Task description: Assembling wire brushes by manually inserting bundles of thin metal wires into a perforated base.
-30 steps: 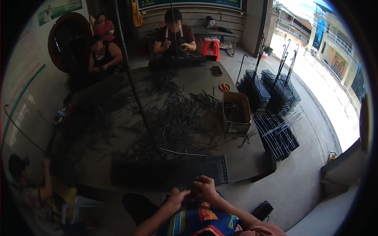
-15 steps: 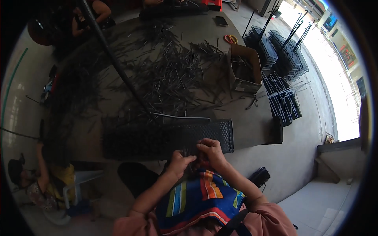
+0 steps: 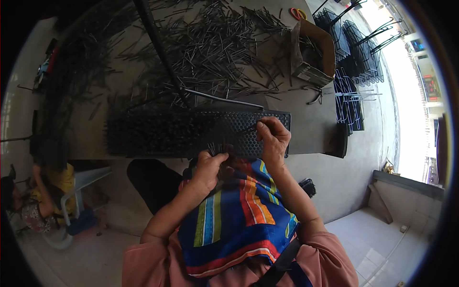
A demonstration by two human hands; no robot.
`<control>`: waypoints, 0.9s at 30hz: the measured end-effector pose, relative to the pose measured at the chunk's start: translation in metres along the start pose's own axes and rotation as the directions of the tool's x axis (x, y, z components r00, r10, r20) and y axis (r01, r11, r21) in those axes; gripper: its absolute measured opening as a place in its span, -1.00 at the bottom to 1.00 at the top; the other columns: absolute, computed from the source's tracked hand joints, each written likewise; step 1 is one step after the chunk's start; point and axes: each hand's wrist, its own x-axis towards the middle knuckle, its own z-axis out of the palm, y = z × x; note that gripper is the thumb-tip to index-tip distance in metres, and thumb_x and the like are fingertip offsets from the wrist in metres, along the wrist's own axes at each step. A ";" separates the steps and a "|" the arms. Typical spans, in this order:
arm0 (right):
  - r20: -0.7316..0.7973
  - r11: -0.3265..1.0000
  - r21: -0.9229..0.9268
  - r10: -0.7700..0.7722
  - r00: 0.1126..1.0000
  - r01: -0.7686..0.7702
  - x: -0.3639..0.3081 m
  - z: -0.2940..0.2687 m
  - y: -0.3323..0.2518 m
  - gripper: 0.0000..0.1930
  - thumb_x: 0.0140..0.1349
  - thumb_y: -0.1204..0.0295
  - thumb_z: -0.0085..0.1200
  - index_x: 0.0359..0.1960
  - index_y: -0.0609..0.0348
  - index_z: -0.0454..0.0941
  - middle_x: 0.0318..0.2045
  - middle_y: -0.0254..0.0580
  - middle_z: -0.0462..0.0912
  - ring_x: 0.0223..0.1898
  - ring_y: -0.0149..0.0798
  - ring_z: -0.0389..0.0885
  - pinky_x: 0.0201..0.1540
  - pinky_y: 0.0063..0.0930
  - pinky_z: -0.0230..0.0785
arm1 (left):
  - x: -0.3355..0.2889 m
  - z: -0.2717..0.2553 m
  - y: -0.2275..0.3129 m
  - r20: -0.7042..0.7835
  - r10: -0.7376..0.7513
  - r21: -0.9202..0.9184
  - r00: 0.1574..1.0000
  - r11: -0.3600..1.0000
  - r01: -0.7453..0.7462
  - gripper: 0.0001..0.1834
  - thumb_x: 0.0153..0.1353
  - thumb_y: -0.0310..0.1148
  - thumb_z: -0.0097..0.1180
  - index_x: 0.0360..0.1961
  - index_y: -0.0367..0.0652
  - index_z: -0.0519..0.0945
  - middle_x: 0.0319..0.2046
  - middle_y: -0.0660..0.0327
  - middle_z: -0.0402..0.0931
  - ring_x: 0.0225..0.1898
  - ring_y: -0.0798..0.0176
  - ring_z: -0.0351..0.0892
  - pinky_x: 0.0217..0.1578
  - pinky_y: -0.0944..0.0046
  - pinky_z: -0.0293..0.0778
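Observation:
In my left hand [image 3: 208,171], closed, is a bunch of thin dark strips [image 3: 212,148] whose ends stick up past the thumb. It sits at the near edge of a long black perforated tray [image 3: 248,139]. Over the tray's right end, my right hand [image 3: 275,141] is pinched, and a thin dark strip seems to run leftward from its fingertips. Rows of holes show on the tray's right side. Dark upright pieces [image 3: 153,134] crowd its left side. A striped, colourful cloth [image 3: 224,215] covers my lap.
Beyond the tray lies a large heap of loose dark strips [image 3: 215,48]. A black post [image 3: 155,45] and a bent metal rod [image 3: 224,99] stand over the table. A cardboard box [image 3: 311,75], scissors [image 3: 299,13] and wire racks [image 3: 366,57] are at right. Another person [image 3: 40,205] sits at left.
My right hand has moved away from beside my left hand, up and right onto the tray's holes. The whole view has shifted, bringing the tray higher in the picture.

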 end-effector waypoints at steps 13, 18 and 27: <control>0.171 0.791 -0.391 -0.440 0.881 0.471 0.037 0.019 0.029 -0.85 0.04 0.73 0.17 -0.34 0.31 0.61 -0.41 -0.30 0.56 -0.45 -0.48 0.50 -0.36 -0.67 0.31 | 0.006 0.008 0.000 -0.002 0.029 -0.062 1.000 0.998 -0.029 -0.88 0.21 -0.51 0.03 -0.28 -0.29 0.57 -0.45 0.06 0.62 -0.52 0.16 0.64 -0.58 0.19 0.58; 0.224 0.742 -0.518 -0.364 0.904 0.426 0.034 0.028 0.023 -0.87 0.01 0.66 0.25 -0.37 0.30 0.62 -0.51 -0.23 0.57 -0.50 -0.47 0.51 -0.42 -0.61 0.33 | 0.009 0.012 0.002 -0.016 0.045 -0.059 0.999 0.997 -0.046 -0.90 0.21 -0.50 0.05 -0.30 -0.28 0.58 -0.47 0.08 0.61 -0.53 0.19 0.63 -0.58 0.23 0.56; 0.358 0.419 -0.766 -0.354 0.864 0.488 0.043 0.037 0.010 -0.83 -0.03 0.54 0.31 -0.36 0.28 0.64 -0.53 -0.10 0.59 -0.56 -0.29 0.59 -0.47 -0.51 0.37 | 0.018 0.020 0.006 -0.025 0.081 -0.152 0.996 0.985 -0.084 -0.89 0.21 -0.52 0.05 -0.26 -0.28 0.56 -0.44 0.12 0.59 -0.48 0.22 0.64 -0.52 0.25 0.56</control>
